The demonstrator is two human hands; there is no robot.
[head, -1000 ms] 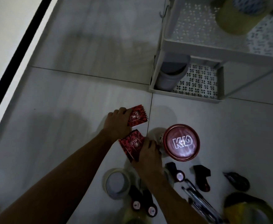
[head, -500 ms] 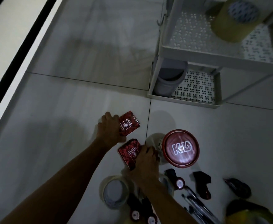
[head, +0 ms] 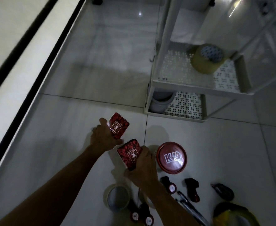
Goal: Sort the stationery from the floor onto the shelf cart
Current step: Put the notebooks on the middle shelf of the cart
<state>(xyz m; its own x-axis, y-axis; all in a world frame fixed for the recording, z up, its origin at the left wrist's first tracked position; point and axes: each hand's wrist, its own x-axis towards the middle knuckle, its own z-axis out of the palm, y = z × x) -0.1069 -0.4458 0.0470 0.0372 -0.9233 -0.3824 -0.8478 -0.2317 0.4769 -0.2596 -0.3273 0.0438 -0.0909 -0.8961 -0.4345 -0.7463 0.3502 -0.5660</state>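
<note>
My left hand (head: 103, 138) grips a small red spiral notepad (head: 118, 125) above the tiled floor. My right hand (head: 144, 167) grips a second red spiral notepad (head: 130, 154) just below and right of the first. The white shelf cart (head: 197, 88) stands at the upper right; its middle shelf holds a roll of brown tape (head: 207, 58), and a grey cup (head: 161, 101) sits on its bottom shelf. A red-lidded round tin (head: 171, 158) stands on the floor right of my right hand.
On the floor near me lie a white tape roll (head: 117, 197), several red-capped markers (head: 142, 216), pens (head: 189, 207), a black-and-red stapler (head: 192, 189), a dark cutter (head: 223, 191) and a yellow tape roll (head: 232, 216). A wall with a black stripe (head: 36, 51) runs along the left.
Both hands have lifted the notepads a little off the floor and the left notepad has turned. My head has tilted up, so more of the cart shows.
</note>
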